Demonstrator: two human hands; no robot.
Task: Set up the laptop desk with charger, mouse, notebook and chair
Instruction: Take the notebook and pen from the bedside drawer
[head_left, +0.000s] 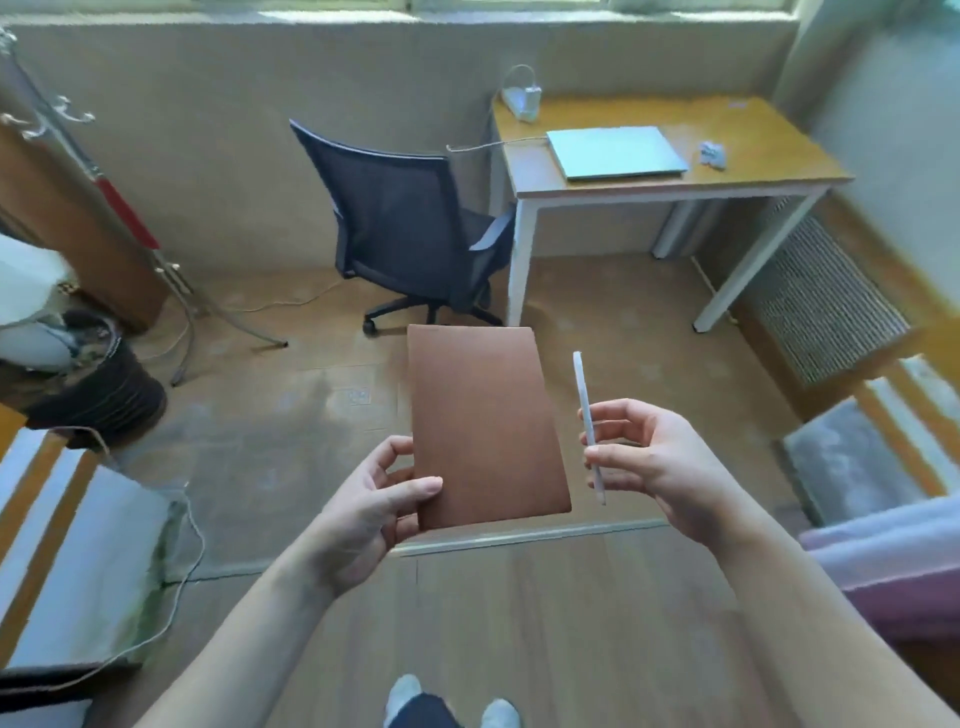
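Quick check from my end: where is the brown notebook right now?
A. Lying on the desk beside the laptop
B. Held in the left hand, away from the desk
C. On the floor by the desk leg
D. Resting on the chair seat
B. The left hand grips the brown notebook by its lower left corner, in the air well short of the desk, while the right hand holds a pen.

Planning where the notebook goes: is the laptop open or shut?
Shut: the laptop lies flat on the desk, lid down, no screen showing.
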